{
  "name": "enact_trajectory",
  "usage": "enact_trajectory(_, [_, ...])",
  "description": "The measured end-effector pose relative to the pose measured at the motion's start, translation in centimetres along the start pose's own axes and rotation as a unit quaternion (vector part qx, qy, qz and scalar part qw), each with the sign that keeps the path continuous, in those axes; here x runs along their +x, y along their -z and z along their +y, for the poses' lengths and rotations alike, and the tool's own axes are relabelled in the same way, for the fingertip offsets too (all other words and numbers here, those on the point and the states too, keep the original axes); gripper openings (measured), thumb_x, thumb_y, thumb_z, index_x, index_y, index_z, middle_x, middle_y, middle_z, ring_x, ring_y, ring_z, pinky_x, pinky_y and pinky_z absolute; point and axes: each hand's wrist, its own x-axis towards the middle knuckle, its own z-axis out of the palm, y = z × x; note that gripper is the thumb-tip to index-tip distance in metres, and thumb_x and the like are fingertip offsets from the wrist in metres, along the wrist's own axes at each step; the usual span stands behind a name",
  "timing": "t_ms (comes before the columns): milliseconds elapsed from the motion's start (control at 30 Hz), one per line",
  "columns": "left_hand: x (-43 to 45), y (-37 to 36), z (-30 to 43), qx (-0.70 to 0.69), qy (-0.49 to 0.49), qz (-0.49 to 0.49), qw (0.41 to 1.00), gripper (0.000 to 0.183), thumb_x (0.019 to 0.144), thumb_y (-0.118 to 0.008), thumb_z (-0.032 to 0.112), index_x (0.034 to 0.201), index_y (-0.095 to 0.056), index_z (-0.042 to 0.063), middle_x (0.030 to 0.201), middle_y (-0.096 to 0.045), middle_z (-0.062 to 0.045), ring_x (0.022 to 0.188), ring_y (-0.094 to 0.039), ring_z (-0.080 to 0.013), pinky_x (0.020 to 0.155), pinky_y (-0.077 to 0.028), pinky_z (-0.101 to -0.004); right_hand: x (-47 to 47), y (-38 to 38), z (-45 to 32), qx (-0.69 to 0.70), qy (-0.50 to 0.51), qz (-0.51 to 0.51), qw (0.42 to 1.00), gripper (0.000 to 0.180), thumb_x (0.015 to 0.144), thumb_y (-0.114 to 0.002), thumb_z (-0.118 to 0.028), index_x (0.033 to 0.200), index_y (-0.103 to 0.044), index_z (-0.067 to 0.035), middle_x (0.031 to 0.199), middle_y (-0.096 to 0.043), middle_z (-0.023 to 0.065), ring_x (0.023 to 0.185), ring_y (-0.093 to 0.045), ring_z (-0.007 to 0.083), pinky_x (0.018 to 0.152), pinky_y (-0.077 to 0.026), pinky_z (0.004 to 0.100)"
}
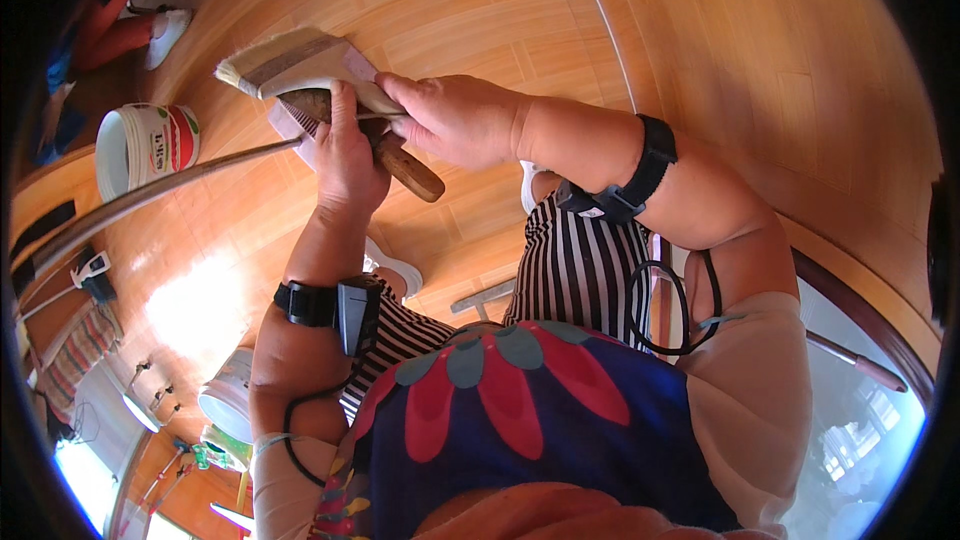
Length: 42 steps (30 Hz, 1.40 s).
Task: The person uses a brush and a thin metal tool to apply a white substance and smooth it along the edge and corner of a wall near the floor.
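Above the floor, my right hand (457, 120) grips the narrow end of a wide flat brush (300, 67) with pale bristles, which point to the upper left. My left hand (349, 157) is closed around a wooden-handled tool (411, 167), its thumb raised against the brush's underside. Dark teeth or ridges show beside a pinkish-grey plate (283, 120) under the brush; what they belong to is partly hidden. A long pole (187, 172) runs from the left edge to just behind my left hand. How it joins the plate is unclear.
A white bucket (116, 150) with a red label stands left on the wood-look floor (465, 0). Another person's red-clad leg (112, 30) is at upper left. A pale bucket (229, 397) lies lower left, and a T-shaped tool (480, 298) is near my legs.
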Motion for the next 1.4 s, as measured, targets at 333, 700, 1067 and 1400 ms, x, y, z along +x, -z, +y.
enact_trajectory(333, [2.5, 3.0, 2.7, 0.216, 0.093, -0.017, 0.972, 0.029, 0.097, -0.037, 0.024, 0.105, -0.053, 0.001, 0.090, -0.062, -0.009, 0.073, -0.051, -0.0105, 0.057, -0.040, -0.0199, -7.5, 9.8, 16.5, -0.092, -0.401, 0.115, 0.904, 0.030, 0.083, -0.049, -0.024, 0.079, -0.061, 0.003, 0.063, -0.060, 0.0183, 0.055, -0.059, 0.0310, 0.051, -0.045, 0.0411])
enact_trajectory(700, [5.6, 7.1, 2.6, 0.269, 0.152, 0.037, 0.950, 0.030, 0.098, -0.036, 0.026, 0.102, -0.055, 0.004, 0.084, -0.061, -0.007, 0.069, -0.050, -0.0067, 0.051, -0.038, -0.0172, -4.7, 13.3, 34.3, -0.183, -0.619, 0.102, 0.757, 0.036, 0.085, -0.047, -0.025, 0.108, -0.061, -0.002, 0.110, -0.060, 0.0199, 0.102, -0.057, 0.0366, 0.086, -0.046, 0.0423])
enact_trajectory(1067, [6.0, 7.4, 2.6, 0.239, 0.152, 0.117, 0.952, 0.027, 0.097, -0.039, 0.026, 0.102, -0.054, 0.004, 0.081, -0.060, -0.007, 0.061, -0.049, -0.0069, 0.048, -0.037, -0.0168, 3.5, 18.4, 39.3, -0.244, -0.525, 0.100, 0.809, 0.035, 0.082, -0.046, -0.023, 0.103, -0.063, 0.000, 0.094, -0.064, 0.0229, 0.096, -0.061, 0.0345, 0.083, -0.046, 0.0409])
enact_trajectory(1400, [6.1, 7.6, 2.8, 0.209, 0.168, 0.121, 0.956, 0.028, 0.098, -0.037, 0.024, 0.104, -0.054, 0.002, 0.083, -0.062, -0.010, 0.066, -0.053, -0.0096, 0.050, -0.040, -0.0184, 9.8, 23.1, 42.0, -0.355, -0.460, 0.133, 0.803, 0.037, 0.083, -0.047, -0.029, 0.100, -0.063, 0.000, 0.102, -0.060, 0.0218, 0.095, -0.059, 0.0346, 0.082, -0.045, 0.0401])
